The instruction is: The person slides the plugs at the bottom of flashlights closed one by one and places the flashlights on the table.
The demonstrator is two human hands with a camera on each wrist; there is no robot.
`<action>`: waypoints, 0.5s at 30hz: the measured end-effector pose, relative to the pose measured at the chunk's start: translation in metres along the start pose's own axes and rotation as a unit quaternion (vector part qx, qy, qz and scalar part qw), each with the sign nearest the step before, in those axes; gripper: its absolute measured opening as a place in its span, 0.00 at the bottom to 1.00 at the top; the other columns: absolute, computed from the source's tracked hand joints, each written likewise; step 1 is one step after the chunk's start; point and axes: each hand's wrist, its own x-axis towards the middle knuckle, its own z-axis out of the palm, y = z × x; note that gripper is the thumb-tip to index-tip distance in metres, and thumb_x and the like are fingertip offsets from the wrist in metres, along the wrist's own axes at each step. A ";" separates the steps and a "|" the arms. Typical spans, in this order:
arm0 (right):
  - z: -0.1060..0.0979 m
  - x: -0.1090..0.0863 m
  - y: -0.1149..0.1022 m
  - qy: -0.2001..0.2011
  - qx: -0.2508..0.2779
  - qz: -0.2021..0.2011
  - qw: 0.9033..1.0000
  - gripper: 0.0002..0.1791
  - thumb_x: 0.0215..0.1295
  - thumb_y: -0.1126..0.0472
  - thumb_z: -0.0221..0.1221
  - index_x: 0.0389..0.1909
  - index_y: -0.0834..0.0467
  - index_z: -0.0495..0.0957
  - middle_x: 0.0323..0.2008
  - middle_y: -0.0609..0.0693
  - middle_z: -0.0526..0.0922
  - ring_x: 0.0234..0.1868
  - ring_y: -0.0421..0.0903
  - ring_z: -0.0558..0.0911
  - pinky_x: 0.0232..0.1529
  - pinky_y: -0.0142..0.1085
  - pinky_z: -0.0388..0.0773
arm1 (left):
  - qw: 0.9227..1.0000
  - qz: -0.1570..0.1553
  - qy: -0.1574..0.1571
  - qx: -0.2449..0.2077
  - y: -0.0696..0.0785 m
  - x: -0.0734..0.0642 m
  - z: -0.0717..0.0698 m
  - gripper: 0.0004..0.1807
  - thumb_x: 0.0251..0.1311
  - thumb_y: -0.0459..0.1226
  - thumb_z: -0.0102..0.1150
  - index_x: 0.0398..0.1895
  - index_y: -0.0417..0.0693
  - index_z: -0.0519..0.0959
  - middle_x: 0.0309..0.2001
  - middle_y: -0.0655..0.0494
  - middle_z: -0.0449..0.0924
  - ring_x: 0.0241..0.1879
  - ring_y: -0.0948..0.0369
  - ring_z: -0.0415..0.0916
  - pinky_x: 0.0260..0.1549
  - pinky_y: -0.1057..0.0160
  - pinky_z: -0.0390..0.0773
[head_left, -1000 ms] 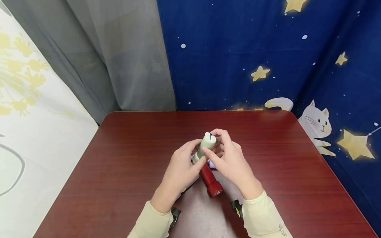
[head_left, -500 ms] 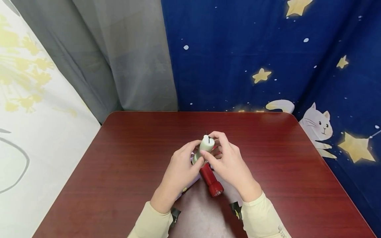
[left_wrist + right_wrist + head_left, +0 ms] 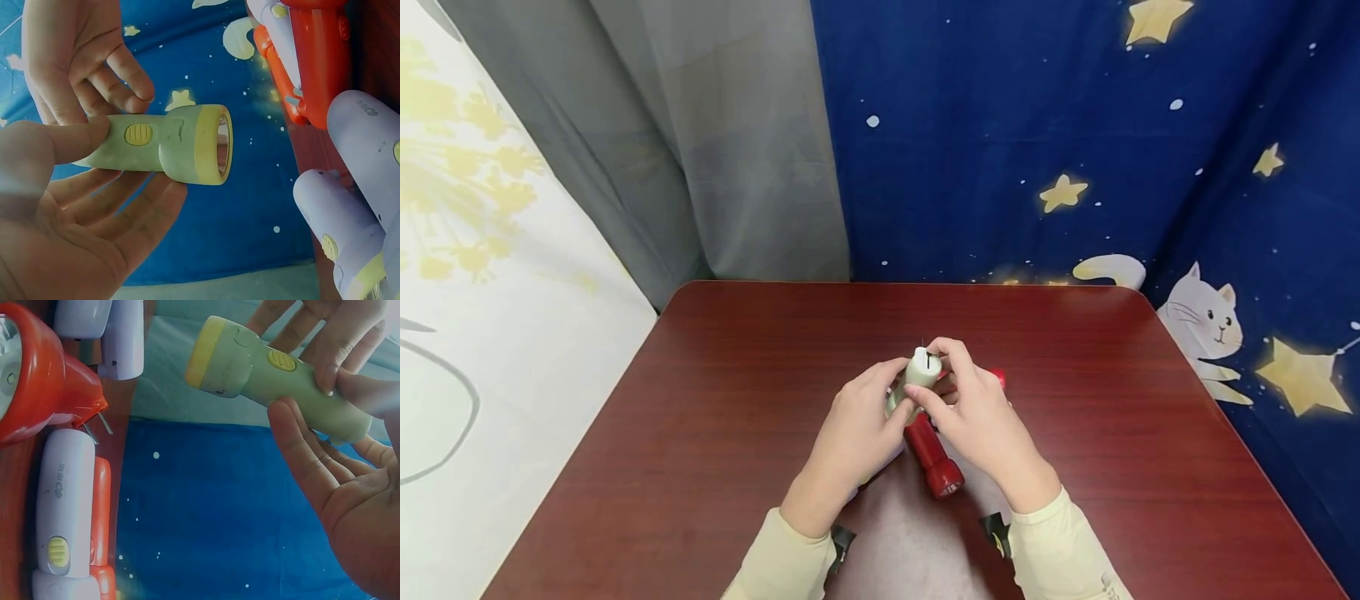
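A pale green flashlight (image 3: 922,367) with a yellow rim and a yellow ridged switch is held up between both hands, its tail end tilted up in the head view. My left hand (image 3: 853,425) grips it around the body, thumb over one side and fingers beneath, as the left wrist view shows. Thumb and fingers of my right hand (image 3: 981,412) pinch it near the tail end. In the right wrist view the green flashlight (image 3: 281,378) has its yellow head pointing to the upper left.
Below the hands a red flashlight (image 3: 934,458) lies on the dark red table (image 3: 760,350). Lavender flashlights (image 3: 369,144) cluster close by. Metal plug prongs stick out of a red flashlight (image 3: 65,394). Grey and blue curtains (image 3: 970,150) hang behind the table.
Both hands and the green flashlight sit slightly lower in the head view, which has itself shifted a little. A red end now shows beyond the right hand. Both hands still hold the flashlight.
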 end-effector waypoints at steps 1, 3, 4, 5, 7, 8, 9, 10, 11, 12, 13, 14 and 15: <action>0.000 0.000 0.000 -0.001 -0.004 -0.002 1.000 0.26 0.70 0.56 0.71 0.62 0.50 0.69 0.43 0.46 0.87 0.35 0.35 0.89 0.40 0.32 0.88 | 1.000 -0.001 -0.002 -0.001 0.000 0.000 0.000 0.22 0.65 0.34 0.70 0.62 0.43 0.82 0.49 0.51 0.87 0.43 0.54 0.85 0.46 0.52 0.87; -0.001 -0.001 -0.001 -0.002 -0.012 -0.004 1.000 0.26 0.70 0.56 0.71 0.61 0.51 0.68 0.41 0.46 0.87 0.35 0.35 0.88 0.41 0.32 0.87 | 1.000 -0.002 -0.005 -0.002 0.001 0.000 -0.001 0.21 0.65 0.34 0.70 0.62 0.45 0.82 0.49 0.52 0.87 0.44 0.53 0.85 0.47 0.51 0.87; -0.001 -0.001 -0.001 -0.002 -0.017 -0.005 1.000 0.26 0.70 0.56 0.71 0.61 0.51 0.68 0.40 0.45 0.88 0.35 0.34 0.88 0.41 0.32 0.87 | 1.000 -0.002 -0.005 -0.001 0.001 0.000 -0.001 0.21 0.65 0.35 0.70 0.61 0.45 0.82 0.49 0.53 0.87 0.44 0.53 0.85 0.47 0.51 0.87; -0.001 -0.001 -0.001 -0.003 -0.022 -0.007 1.000 0.26 0.69 0.56 0.71 0.61 0.51 0.68 0.40 0.45 0.88 0.35 0.34 0.88 0.41 0.32 0.87 | 1.000 -0.001 -0.006 0.000 0.001 -0.001 -0.001 0.21 0.65 0.35 0.70 0.61 0.45 0.82 0.49 0.53 0.87 0.45 0.53 0.86 0.48 0.51 0.87; -0.002 -0.002 -0.001 -0.005 -0.029 -0.010 1.000 0.26 0.69 0.56 0.71 0.60 0.52 0.68 0.39 0.45 0.88 0.35 0.35 0.89 0.41 0.34 0.87 | 1.000 -0.003 -0.010 0.003 0.001 -0.002 -0.001 0.21 0.65 0.35 0.71 0.61 0.45 0.82 0.50 0.53 0.87 0.46 0.53 0.86 0.49 0.51 0.87; -0.002 -0.002 -0.001 -0.006 -0.033 -0.012 0.999 0.26 0.69 0.56 0.71 0.60 0.52 0.68 0.38 0.45 0.88 0.35 0.35 0.89 0.41 0.35 0.88 | 1.000 -0.004 -0.012 0.006 0.001 -0.002 -0.001 0.21 0.65 0.36 0.71 0.61 0.45 0.82 0.51 0.53 0.88 0.46 0.53 0.86 0.50 0.51 0.87; -0.002 -0.003 0.000 -0.006 -0.037 -0.015 0.999 0.26 0.69 0.56 0.71 0.60 0.53 0.68 0.38 0.45 0.89 0.35 0.35 0.89 0.41 0.36 0.88 | 1.000 -0.005 -0.015 0.008 0.001 -0.002 -0.001 0.21 0.66 0.36 0.71 0.61 0.45 0.82 0.51 0.53 0.88 0.47 0.53 0.86 0.50 0.51 0.87; -0.002 -0.003 0.000 -0.006 -0.040 -0.017 0.999 0.26 0.69 0.56 0.71 0.59 0.54 0.68 0.37 0.45 0.89 0.35 0.36 0.89 0.41 0.37 0.88 | 1.000 -0.007 -0.017 0.009 0.001 -0.003 -0.001 0.21 0.66 0.36 0.71 0.61 0.45 0.82 0.52 0.53 0.88 0.48 0.54 0.86 0.51 0.51 0.87; -0.002 -0.003 0.000 -0.005 -0.044 -0.020 0.999 0.26 0.69 0.56 0.72 0.59 0.54 0.68 0.36 0.46 0.89 0.35 0.36 0.89 0.41 0.39 0.88 | 1.000 -0.008 -0.020 0.008 0.002 -0.003 -0.001 0.21 0.66 0.36 0.71 0.62 0.45 0.82 0.52 0.53 0.88 0.48 0.54 0.86 0.51 0.50 0.87; -0.003 -0.003 0.000 -0.004 -0.048 -0.022 0.999 0.26 0.69 0.56 0.72 0.58 0.54 0.68 0.36 0.46 0.90 0.35 0.37 0.90 0.41 0.40 0.89 | 1.000 -0.011 -0.023 0.007 0.002 -0.003 -0.001 0.21 0.66 0.36 0.71 0.62 0.46 0.82 0.52 0.53 0.88 0.48 0.54 0.86 0.51 0.50 0.87; -0.003 -0.003 0.000 -0.003 -0.051 -0.023 0.998 0.26 0.68 0.56 0.72 0.58 0.55 0.68 0.35 0.46 0.90 0.35 0.37 0.90 0.41 0.41 0.89 | 1.000 -0.011 -0.026 0.006 0.002 -0.003 -0.001 0.21 0.66 0.36 0.71 0.62 0.46 0.82 0.53 0.53 0.88 0.48 0.54 0.86 0.51 0.50 0.87; -0.003 -0.003 0.000 -0.002 -0.057 -0.024 0.998 0.26 0.68 0.56 0.72 0.58 0.55 0.68 0.35 0.46 0.90 0.36 0.37 0.90 0.41 0.41 0.89 | 1.000 -0.012 -0.027 0.005 0.002 -0.004 -0.001 0.21 0.66 0.36 0.71 0.62 0.46 0.82 0.53 0.53 0.88 0.48 0.54 0.86 0.51 0.50 0.87; -0.003 -0.004 0.001 -0.001 -0.060 -0.024 0.998 0.26 0.68 0.56 0.73 0.57 0.55 0.68 0.35 0.47 0.90 0.36 0.37 0.90 0.41 0.41 0.89 | 1.000 -0.012 -0.028 0.002 0.003 -0.004 -0.001 0.21 0.66 0.36 0.71 0.62 0.47 0.82 0.52 0.54 0.87 0.48 0.54 0.86 0.51 0.50 0.87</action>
